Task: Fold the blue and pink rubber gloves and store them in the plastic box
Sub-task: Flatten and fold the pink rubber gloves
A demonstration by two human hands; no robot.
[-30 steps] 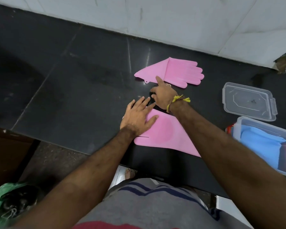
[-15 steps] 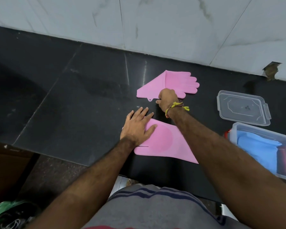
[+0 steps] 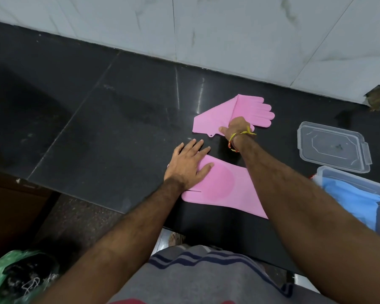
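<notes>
Two pink rubber gloves lie on a black stone counter. The far pink glove point(image 3: 248, 110) is folded over, its fingers pointing right. My right hand point(image 3: 236, 126) rests on its near edge with the fingers curled onto the rubber. The near pink glove point(image 3: 224, 187) lies flat, cuff toward the right. My left hand point(image 3: 189, 165) presses flat on its finger end, fingers spread. At the right edge stands a clear plastic box point(image 3: 329, 172) with a blue glove point(image 3: 351, 198) inside.
The box's clear lid point(image 3: 331, 145) lies flat on the counter behind the box. A white tiled wall point(image 3: 228, 36) runs along the back. A green plastic bag point(image 3: 13, 279) sits on the floor at the lower left, below the counter's front edge.
My right hand moved away from the near glove and onto the far pink glove, closing on its near edge. My left hand stayed pressed on the near glove.
</notes>
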